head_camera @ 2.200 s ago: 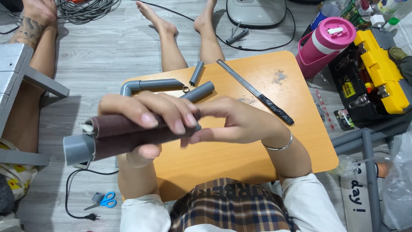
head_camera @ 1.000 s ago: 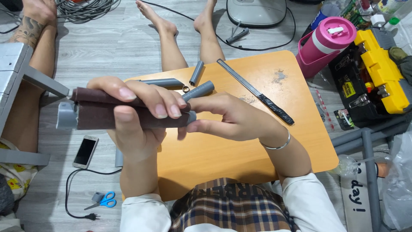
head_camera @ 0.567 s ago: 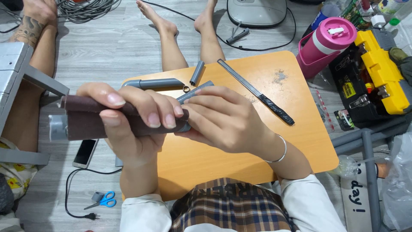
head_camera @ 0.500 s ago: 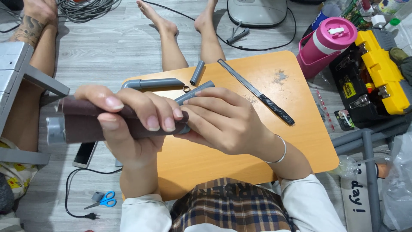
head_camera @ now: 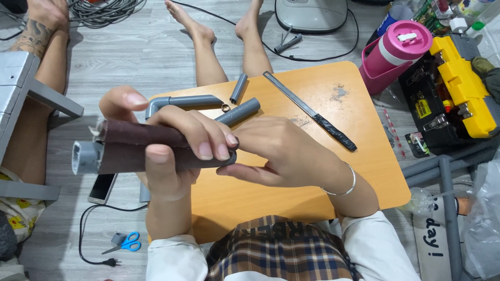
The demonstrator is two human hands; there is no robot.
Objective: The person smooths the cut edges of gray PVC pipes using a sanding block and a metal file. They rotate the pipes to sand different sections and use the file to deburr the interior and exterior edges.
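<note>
Left of centre in the frame, the left hand has its fingers clamped around a grey pipe wrapped in dark brown sandpaper, held above the orange desk. The right hand grips the pipe's right end, fingers closed on it.

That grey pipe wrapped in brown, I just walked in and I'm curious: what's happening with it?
A person seated at a low orange table holds a grey pipe level. The left hand grips brown sandpaper wrapped around it; the right hand holds the other end. More pipe pieces and a long blade lie on the table.
</note>
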